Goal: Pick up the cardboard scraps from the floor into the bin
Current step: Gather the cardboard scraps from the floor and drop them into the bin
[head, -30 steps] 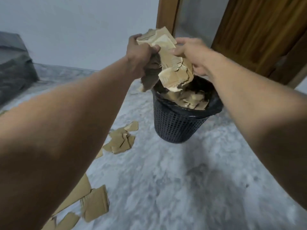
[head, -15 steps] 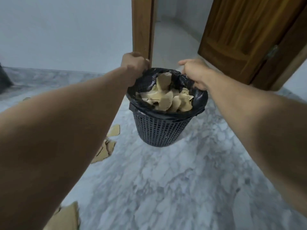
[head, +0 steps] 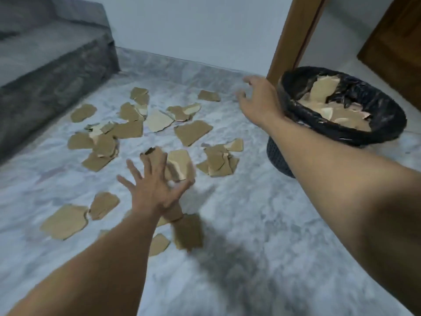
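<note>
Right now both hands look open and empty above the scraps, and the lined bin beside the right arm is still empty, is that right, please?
Not quite. The bin is not empty: the head view shows cardboard pieces already piled inside its black liner. The rest holds: the left hand and right hand are open and empty above the scraps on the floor.

Head-height view, forward-down over floor

Matt cardboard scraps, polished marble floor, mesh plastic bin
</note>
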The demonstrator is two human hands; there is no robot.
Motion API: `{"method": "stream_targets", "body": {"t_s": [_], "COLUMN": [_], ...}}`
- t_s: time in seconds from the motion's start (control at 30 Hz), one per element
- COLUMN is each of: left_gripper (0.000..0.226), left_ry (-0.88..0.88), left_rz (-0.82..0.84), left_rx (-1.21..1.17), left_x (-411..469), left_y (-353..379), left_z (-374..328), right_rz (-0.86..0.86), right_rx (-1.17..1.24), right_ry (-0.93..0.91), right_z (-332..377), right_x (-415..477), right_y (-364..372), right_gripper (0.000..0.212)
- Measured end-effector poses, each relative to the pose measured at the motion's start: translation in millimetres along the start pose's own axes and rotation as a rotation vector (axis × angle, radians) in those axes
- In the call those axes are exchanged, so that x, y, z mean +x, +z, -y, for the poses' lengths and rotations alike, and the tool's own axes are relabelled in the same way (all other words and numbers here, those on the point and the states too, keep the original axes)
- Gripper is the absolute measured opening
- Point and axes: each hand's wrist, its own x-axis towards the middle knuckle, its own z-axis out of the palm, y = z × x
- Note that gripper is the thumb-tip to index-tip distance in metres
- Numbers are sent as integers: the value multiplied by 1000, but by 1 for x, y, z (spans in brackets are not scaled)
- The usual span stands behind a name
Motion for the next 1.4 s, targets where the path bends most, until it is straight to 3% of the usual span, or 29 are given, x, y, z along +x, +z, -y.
{"method": "stream_targets", "body": {"t_s": [0.17, 0.3, 0.4, 0.53, 0.63, 0.73, 0.8, 0.83, 0.9, 0.97, 1.03, 1.1, 1.23, 1.4], "left_gripper": [128, 125, 124, 123, 124, 122, 119, 118, 120, 123, 126, 126, 105, 98], "left_ry": [-258, -279, -209, -112, -62, 22, 8, -52, -229, -331, -319, -270, -198, -93], "left_rz": [211, 131, 36, -44, -83, -121, -233, -310, -366, -249, -129, -102, -218, -313], "left_rx": [84, 120, 92, 94, 79, 43, 26, 15, -57, -69, -3, 11, -96, -251], "left_x": [-79, -77, -37, 13, 48, 82, 100, 107, 118, 125, 131, 140, 152, 150], "left_y": [44, 65, 62, 61, 61, 57, 48, 43, 34, 33, 39, 50, 65, 67], "left_z": [58, 69, 72, 72, 70, 65, 63, 65, 72, 77, 72, 59, 36, 35], "right_rz": [418, 592, 611, 649, 525, 441, 400, 361, 314, 388, 508, 594, 611, 598], "right_rx": [-88, -167, -245, -358, -381, -241, -131, -110, -117, -179, -226, -156, -30, 135], "right_ry": [234, 370, 359, 274, 110, -128, -221, -231, -83, 156, 242, 154, -60, -126], "right_z": [-13, -50, -71, -88, -91, -82, -79, -78, -80, -81, -78, -68, -45, -35], "right_x": [-38, -68, -68, -54, -35, -5, 16, 30, 61, 93, 105, 97, 60, 34], "right_y": [93, 134, 148, 179, 205, 224, 236, 242, 250, 253, 255, 262, 274, 268], "right_gripper": [88, 121, 127, 119, 117, 110, 107, 105, 104, 106, 105, 96, 65, 30]}}
